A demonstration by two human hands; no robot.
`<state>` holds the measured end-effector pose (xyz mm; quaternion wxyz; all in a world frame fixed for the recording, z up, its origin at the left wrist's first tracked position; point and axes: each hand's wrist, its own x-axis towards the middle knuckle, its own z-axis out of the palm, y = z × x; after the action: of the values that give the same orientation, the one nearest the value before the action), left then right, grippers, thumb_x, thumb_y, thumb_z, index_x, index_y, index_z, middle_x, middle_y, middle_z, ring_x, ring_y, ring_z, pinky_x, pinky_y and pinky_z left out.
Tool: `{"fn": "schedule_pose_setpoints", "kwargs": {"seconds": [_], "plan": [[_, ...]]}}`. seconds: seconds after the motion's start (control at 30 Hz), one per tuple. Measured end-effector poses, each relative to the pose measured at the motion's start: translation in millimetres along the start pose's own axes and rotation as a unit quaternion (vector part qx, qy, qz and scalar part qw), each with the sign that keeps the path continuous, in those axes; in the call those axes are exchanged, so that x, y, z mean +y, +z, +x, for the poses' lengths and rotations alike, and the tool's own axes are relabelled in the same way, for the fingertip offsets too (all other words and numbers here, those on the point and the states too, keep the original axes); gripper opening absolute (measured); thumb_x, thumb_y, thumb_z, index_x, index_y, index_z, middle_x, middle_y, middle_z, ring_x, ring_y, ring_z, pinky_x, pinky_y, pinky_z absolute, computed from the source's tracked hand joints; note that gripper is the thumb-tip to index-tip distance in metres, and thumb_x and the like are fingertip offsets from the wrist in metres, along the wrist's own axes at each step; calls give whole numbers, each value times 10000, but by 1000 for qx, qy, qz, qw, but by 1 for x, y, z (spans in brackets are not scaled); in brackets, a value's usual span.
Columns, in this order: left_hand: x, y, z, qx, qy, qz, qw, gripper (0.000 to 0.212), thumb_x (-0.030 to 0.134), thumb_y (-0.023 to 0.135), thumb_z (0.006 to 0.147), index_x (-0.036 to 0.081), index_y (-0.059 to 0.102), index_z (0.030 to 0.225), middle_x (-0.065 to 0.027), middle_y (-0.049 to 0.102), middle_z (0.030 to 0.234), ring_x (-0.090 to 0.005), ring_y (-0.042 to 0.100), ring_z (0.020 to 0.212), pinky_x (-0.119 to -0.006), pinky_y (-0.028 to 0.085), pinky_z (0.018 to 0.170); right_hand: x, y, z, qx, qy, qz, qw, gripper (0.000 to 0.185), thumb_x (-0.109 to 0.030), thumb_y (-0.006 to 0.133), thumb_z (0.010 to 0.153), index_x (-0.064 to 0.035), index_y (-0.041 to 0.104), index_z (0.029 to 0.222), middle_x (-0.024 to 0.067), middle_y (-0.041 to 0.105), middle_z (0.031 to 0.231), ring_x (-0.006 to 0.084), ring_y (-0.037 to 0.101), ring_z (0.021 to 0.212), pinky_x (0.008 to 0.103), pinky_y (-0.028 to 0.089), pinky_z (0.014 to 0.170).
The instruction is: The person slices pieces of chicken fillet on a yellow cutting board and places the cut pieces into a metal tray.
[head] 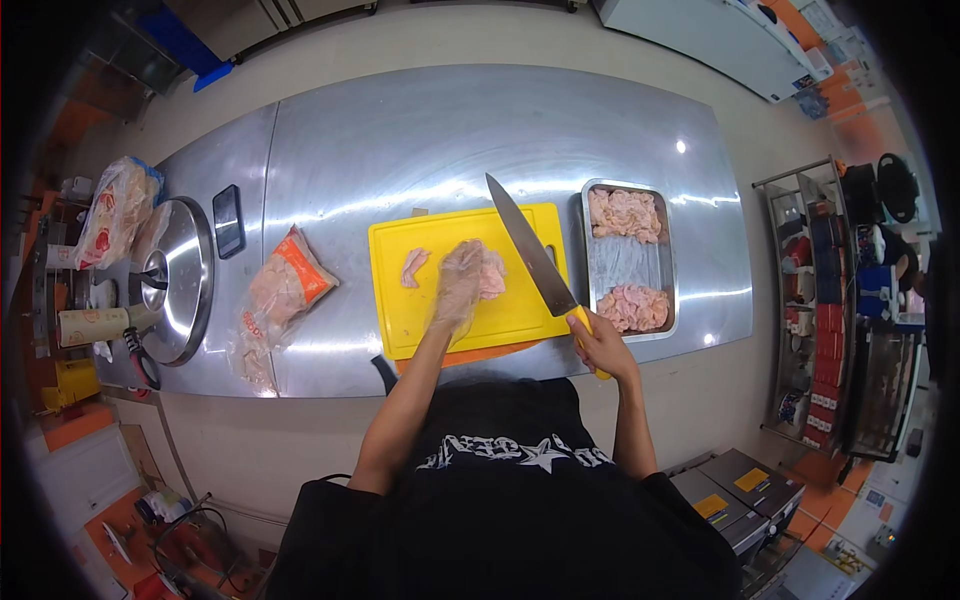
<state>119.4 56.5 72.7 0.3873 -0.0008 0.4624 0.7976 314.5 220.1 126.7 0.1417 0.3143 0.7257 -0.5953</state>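
Observation:
My left hand [459, 281], in a clear plastic glove, rests on a piece of raw meat [492, 274] on the yellow cutting board [405, 322]. Its fingers are partly hidden, so I cannot tell if they grip the meat. A smaller strip of raw meat [413, 267] lies to its left. My bare right hand [606, 346] holds a chef's knife [532, 251] by its yellow handle. The blade slants over the board's right part, its tip pointing away from me. Right of the board, a metal tray [626, 262] holds two heaps of raw meat, one far and one near.
A plastic bag of raw meat [281, 289] lies left of the board on the steel table [450, 127]. Farther left are a phone [228, 222], a round metal lid [180, 300] and another plastic bag [116, 214]. An orange board [480, 355] shows beneath the yellow one.

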Motion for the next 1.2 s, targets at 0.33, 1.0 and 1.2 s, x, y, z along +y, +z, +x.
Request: {"fn": "schedule_pose_setpoints", "kwargs": {"seconds": [0.33, 1.0, 1.2], "plan": [[0, 33, 25, -69, -100, 58, 991, 172, 146, 575, 976, 51, 544, 836, -6, 520, 659, -90, 488, 509, -249, 387, 448, 20, 13, -15, 48, 13, 120, 992, 339, -375, 471, 1025, -65, 492, 889, 0, 436, 518, 77, 420, 368, 241, 369, 332], [1, -19, -32, -29, -172, 135, 975, 165, 176, 678, 907, 17, 654, 872, 5, 568, 740, -59, 500, 665, -216, 403, 606, 43, 51, 15, -4, 40, 48, 998, 391, -418, 458, 1024, -38, 512, 949, 10, 449, 509, 101, 427, 344, 253, 363, 328], [-4, -46, -29, -47, -99, 293, 950, 215, 138, 709, 869, -31, 651, 990, 14, 597, 842, -71, 527, 729, -225, 424, 657, 42, 50, 18, 2, 38, 44, 998, 369, -380, 481, 1019, -23, 556, 961, 11, 460, 503, 97, 443, 351, 261, 374, 328]]}}
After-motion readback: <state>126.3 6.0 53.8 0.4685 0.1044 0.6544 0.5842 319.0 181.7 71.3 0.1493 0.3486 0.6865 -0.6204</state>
